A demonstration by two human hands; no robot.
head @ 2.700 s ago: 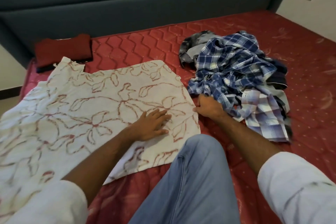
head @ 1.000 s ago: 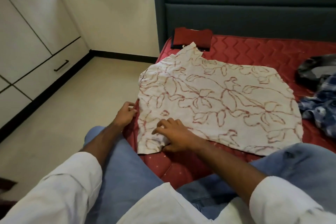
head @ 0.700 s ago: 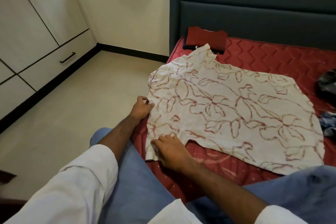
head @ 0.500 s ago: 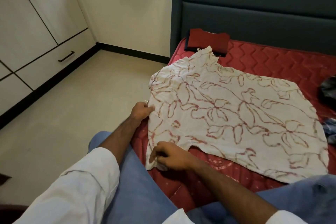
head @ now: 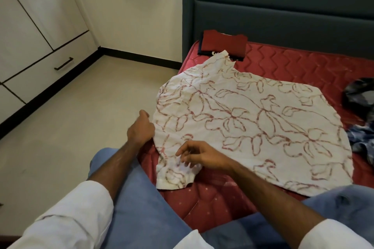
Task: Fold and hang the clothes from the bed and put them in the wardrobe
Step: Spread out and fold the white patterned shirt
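Observation:
A white shirt with a red floral print (head: 253, 127) lies spread flat on the red mattress (head: 303, 70). Its short sleeve points toward me near the bed's front edge. My left hand (head: 140, 128) is curled at the shirt's left edge and grips the cloth there; its fingertips are hidden. Just above the sleeve, my right hand (head: 199, 154) hovers with loosely bent fingers and holds nothing. A folded red garment (head: 222, 44) lies by the headboard. The white wardrobe (head: 30, 46) stands across the floor at left.
A pile of blue checked and dark clothes (head: 361, 135) shows at the right edge of the bed. The grey padded headboard (head: 283, 6) rises behind. The wardrobe drawer has a black handle (head: 63, 63). My jeans-clad knees are at the bed's edge. Beige floor lies between bed and wardrobe.
My view swung left from the clothes pile to the shirt's sleeve end. My right hand pinched the sleeve, then let go and lifted. My left hand stayed at the shirt's left edge.

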